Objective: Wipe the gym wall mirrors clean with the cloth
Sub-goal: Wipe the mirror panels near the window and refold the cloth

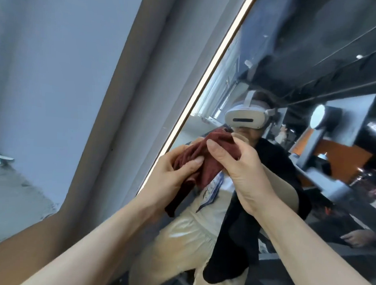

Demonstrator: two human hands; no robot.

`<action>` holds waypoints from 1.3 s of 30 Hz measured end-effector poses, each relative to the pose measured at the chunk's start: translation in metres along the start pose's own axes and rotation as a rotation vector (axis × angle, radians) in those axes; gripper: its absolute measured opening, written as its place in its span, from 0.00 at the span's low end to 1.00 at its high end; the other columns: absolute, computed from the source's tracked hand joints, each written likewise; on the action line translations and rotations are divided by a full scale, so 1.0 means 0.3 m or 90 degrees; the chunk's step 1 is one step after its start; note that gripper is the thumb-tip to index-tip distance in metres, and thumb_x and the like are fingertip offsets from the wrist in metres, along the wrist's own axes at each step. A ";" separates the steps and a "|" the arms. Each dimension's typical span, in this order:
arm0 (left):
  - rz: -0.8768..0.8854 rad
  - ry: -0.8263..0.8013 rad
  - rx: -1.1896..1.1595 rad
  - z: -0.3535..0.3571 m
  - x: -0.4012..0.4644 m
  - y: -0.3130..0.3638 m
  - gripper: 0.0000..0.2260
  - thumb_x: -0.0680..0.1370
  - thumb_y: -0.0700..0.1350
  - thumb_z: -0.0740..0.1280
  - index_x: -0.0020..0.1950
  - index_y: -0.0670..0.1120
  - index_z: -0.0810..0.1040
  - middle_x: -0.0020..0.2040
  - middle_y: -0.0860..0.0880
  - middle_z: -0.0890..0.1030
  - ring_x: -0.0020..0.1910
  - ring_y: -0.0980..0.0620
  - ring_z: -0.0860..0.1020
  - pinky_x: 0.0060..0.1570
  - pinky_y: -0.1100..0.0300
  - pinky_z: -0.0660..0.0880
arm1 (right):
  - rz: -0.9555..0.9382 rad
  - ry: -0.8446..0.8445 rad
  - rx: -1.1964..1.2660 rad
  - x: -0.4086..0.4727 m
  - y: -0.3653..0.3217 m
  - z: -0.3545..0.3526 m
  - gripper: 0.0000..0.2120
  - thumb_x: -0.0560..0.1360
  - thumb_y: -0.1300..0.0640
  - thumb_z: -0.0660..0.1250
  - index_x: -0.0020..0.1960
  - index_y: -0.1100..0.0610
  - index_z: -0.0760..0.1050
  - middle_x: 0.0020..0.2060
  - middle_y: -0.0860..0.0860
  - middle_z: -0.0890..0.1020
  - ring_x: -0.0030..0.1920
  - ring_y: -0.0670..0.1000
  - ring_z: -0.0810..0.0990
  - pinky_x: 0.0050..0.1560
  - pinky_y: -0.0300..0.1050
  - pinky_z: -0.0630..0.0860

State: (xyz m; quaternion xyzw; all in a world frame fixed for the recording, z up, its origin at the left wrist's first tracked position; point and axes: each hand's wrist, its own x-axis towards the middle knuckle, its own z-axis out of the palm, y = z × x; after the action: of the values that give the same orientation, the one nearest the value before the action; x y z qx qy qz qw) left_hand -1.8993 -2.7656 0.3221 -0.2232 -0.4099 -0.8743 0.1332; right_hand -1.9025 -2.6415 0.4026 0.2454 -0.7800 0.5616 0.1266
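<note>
beside the lit mirror edge strip (pixel 197 93), the left hand (pixel 171 173) grips the dark red cloth (pixel 203 160) from below while the right hand (pixel 239 165) pinches its top, held just before the wall mirror (pixel 313 61). this looks like bunching the cloth before wiping; next it needs pressing flat to the glass.

Much of the cloth (pixel 205 162) is hidden: the left hand (pixel 173 173) covers its lower left folds and the right hand (pixel 241 165) its right side. The mirror (pixel 313 61) runs past the top, right and bottom edges. Both forearms are cut off at the bottom edge. Small objects reflected at the far right are too blurred to identify.
</note>
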 end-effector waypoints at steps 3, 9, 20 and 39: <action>-0.021 -0.075 0.016 0.037 0.023 0.034 0.14 0.78 0.47 0.67 0.61 0.41 0.78 0.59 0.39 0.80 0.54 0.46 0.81 0.55 0.57 0.79 | 0.040 -0.034 0.180 -0.009 -0.034 -0.026 0.31 0.65 0.54 0.81 0.62 0.65 0.73 0.50 0.58 0.83 0.51 0.54 0.84 0.50 0.48 0.82; 0.236 0.055 0.349 0.110 0.132 0.051 0.08 0.77 0.55 0.70 0.54 0.56 0.76 0.56 0.53 0.70 0.60 0.64 0.72 0.63 0.70 0.68 | -0.047 0.087 -0.032 0.040 -0.089 -0.076 0.19 0.68 0.51 0.77 0.56 0.58 0.81 0.53 0.56 0.84 0.53 0.51 0.85 0.55 0.51 0.81; 0.463 0.203 0.624 0.097 0.295 0.062 0.12 0.78 0.48 0.65 0.59 0.45 0.76 0.55 0.49 0.73 0.53 0.52 0.72 0.52 0.57 0.69 | -0.551 0.109 -1.085 0.149 -0.014 -0.189 0.37 0.69 0.40 0.65 0.71 0.61 0.71 0.58 0.61 0.75 0.53 0.60 0.71 0.50 0.56 0.72; 0.625 0.146 0.736 -0.004 0.375 0.003 0.15 0.80 0.43 0.62 0.66 0.41 0.78 0.64 0.43 0.78 0.61 0.45 0.75 0.60 0.56 0.69 | -0.807 0.096 -1.029 0.393 -0.282 -0.344 0.14 0.79 0.64 0.62 0.62 0.60 0.81 0.62 0.61 0.80 0.63 0.62 0.78 0.66 0.56 0.75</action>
State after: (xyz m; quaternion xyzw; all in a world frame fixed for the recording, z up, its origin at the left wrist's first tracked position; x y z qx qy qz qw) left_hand -1.9964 -2.7726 0.3782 -0.1825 -0.6393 -0.3795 0.6434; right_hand -1.9660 -2.5941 0.5622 0.4175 -0.6419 -0.2867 0.5757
